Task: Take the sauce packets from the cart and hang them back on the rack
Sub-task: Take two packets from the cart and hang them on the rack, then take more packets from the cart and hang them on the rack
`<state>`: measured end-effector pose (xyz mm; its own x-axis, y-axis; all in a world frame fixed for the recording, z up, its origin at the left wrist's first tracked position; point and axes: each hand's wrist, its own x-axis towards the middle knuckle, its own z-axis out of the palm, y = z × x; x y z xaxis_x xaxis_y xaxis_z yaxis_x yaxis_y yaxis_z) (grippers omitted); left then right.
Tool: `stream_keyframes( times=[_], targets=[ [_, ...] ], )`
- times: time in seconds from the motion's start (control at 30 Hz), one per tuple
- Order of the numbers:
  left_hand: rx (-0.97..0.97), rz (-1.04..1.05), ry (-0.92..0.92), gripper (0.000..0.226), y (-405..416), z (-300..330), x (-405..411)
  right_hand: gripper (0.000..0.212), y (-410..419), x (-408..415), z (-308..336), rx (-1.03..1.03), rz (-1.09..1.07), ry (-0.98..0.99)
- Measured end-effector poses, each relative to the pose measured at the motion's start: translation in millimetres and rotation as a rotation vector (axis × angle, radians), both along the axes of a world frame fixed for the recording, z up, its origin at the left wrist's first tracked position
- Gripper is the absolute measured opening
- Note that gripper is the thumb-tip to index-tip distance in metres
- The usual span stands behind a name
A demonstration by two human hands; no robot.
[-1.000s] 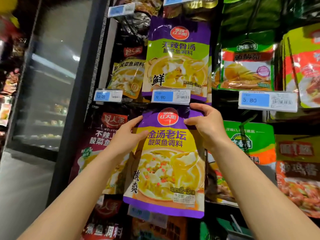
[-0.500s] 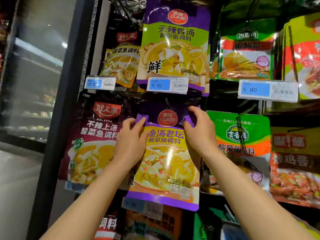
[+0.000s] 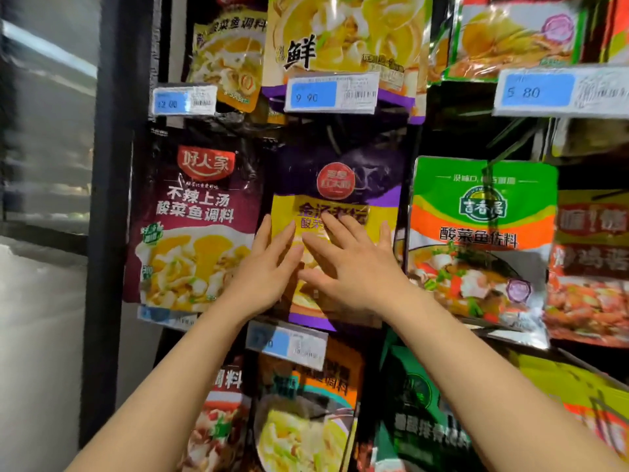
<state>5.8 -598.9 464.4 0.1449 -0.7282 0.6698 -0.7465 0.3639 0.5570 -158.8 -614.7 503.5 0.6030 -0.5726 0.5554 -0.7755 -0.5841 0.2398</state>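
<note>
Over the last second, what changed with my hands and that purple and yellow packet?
Both hands let go of the packet's top corners and slid down: the left hand and right hand now lie with straight fingers over the front of the purple and yellow packet, which hangs in its row. The neighbouring maroon packet and green packet stayed put.

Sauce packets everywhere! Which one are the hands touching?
The purple and yellow packet in the middle. Both the left hand and right hand lie flat on it, between the maroon packet and green packet.

- Purple-and-yellow sauce packet (image 3: 335, 212): glossy, crinkled plastic film.
- Green packet (image 3: 483, 199): shiny plastic film.
- Price tag (image 3: 332, 93): paper label in a clear, smooth plastic holder.
</note>
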Motion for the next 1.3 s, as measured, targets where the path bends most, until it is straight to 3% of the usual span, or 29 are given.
stream_keyframes(
  times=[0.2,0.33,0.43,0.5,0.67,0.77,0.9,1.03,1.13,1.3],
  targets=[
    [0.038,0.003,-0.057,0.06,12,-40,-5,0.067,-27,0,-28,0.128,-0.151,0.028],
    [-0.045,0.139,-0.183,0.053,22,-52,-8,0.069,-24,2,-28,0.13,-0.1,-0.036],
    [-0.104,0.207,-0.223,0.062,28,-56,-10,0.068,-11,3,-22,0.133,-0.013,-0.079],
    [-0.162,0.22,-0.228,0.061,36,-59,-10,0.064,1,0,-19,0.144,0.073,-0.14],
    [-0.346,0.237,-0.062,0.033,78,-79,-14,0.038,34,-4,-38,0.006,0.469,-0.44],
    [-0.357,0.287,0.007,0.025,112,-103,-10,0.023,55,10,-69,-0.04,0.719,-0.457],
    [-0.204,0.444,0.054,0.02,168,-151,11,0.02,84,51,-123,0.067,0.956,-0.304],
    [0.047,0.622,0.134,0.03,242,-212,38,0.029,116,98,-185,0.479,0.968,-0.135],
    [0.254,0.793,0.2,0.032,322,-265,46,0.021,149,124,-233,0.776,0.951,-0.012],
    [0.573,1.158,0.295,0.044,470,-362,30,0.035,232,163,-322,1.098,0.913,0.544]
  ],
)
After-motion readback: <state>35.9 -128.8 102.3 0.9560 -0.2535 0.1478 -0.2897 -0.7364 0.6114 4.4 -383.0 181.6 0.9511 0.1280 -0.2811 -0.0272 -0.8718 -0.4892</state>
